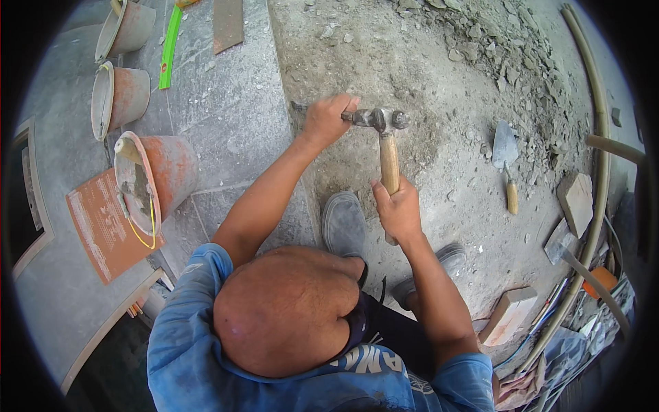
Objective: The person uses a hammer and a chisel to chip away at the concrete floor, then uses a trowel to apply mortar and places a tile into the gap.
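My left hand (327,122) is closed around a steel chisel (298,106). The chisel lies nearly level, and its far-left tip meets the edge of the grey floor tiles (240,130). A hammer (389,163) with a wooden handle is gripped in my right hand (399,213). Its metal head is at the chisel's right end, touching or very near it; the exact contact cannot be made out. Bare, dusty ground (432,172) lies under both hands, and my shoes (344,223) stand on it.
Several dirty buckets (165,175) line the left side, the nearest holding tools. Beyond them lie a green level (169,51) and a brown strip (228,26). At right are a trowel (506,147), rubble (480,44), a stone slab (575,202), a block (508,316) and a long pipe (596,82).
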Available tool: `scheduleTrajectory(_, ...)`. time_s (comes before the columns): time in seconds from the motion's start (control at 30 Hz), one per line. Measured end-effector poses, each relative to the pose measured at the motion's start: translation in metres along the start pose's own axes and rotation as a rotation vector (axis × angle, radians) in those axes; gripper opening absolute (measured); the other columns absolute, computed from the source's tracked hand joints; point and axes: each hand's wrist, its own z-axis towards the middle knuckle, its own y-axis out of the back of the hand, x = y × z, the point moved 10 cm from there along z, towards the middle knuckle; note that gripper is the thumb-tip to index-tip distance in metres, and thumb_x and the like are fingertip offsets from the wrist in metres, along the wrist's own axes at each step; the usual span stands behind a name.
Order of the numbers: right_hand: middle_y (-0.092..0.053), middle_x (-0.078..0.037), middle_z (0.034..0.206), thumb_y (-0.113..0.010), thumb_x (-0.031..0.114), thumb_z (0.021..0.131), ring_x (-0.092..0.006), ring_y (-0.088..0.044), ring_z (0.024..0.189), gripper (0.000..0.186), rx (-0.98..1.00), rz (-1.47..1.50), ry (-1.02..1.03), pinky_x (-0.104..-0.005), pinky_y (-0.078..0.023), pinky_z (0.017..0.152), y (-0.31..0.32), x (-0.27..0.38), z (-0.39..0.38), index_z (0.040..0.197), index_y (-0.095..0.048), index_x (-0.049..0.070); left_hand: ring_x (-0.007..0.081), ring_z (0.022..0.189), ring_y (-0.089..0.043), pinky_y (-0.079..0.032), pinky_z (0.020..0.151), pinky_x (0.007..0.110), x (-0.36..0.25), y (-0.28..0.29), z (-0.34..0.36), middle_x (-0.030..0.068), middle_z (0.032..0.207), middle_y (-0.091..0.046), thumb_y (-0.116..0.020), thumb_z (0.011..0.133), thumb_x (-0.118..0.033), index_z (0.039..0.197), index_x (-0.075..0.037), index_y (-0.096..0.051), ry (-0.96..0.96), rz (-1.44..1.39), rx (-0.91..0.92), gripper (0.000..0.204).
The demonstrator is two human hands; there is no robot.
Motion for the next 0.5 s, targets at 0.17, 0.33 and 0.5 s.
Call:
scheduleTrajectory(0.17,-0.053,-0.002,0.057,-0.062,0.015,0.092,-0.009,-0.049,0.048,0.019,-0.251,0.332,0.229,-0.0258,-0.039,0.045,0.072,0.108,-0.025,0.082,-0.055,0.001,0.0376,0.052,-0.051,-0.039,0.048,0.044,0.018,0.012,-0.003,0.0172,0.059,-0.05,-0.062,0.093,-0.023,0.07,-0.003,-0.046,0.091,-0.02,0.041,0.035)
scheduleTrajectory(0.33,-0.05,-0.004,0.057,-0.058,0.011,0.092,-0.0115,-0.046,0.045,0.018,-0.378,0.926,0.608,-0.0274,-0.039,0.043,0.087,0.13,-0.041,0.078,-0.05,0.004,0.037,0.052,-0.051,-0.039,0.049,0.043,0.018,0.012,-0.005,0.0175,0.059,-0.051,-0.064,0.091,-0.021,0.07,-0.003,-0.046,0.114,-0.018,0.041,0.034)
scheduleTrajectory(0.5,-0.059,-0.01,0.064,-0.061,0.015,0.089,-0.0173,-0.056,0.057,0.019,-0.074,0.005,0.1,-0.0331,-0.044,0.055,-0.004,-0.007,0.009,0.079,-0.057,0.0,0.0348,0.056,-0.058,-0.043,0.05,0.044,0.003,-0.005,-0.006,0.0143,0.061,-0.056,-0.069,0.085,-0.015,0.071,-0.006,-0.048,-0.015,0.012,0.077,0.027)
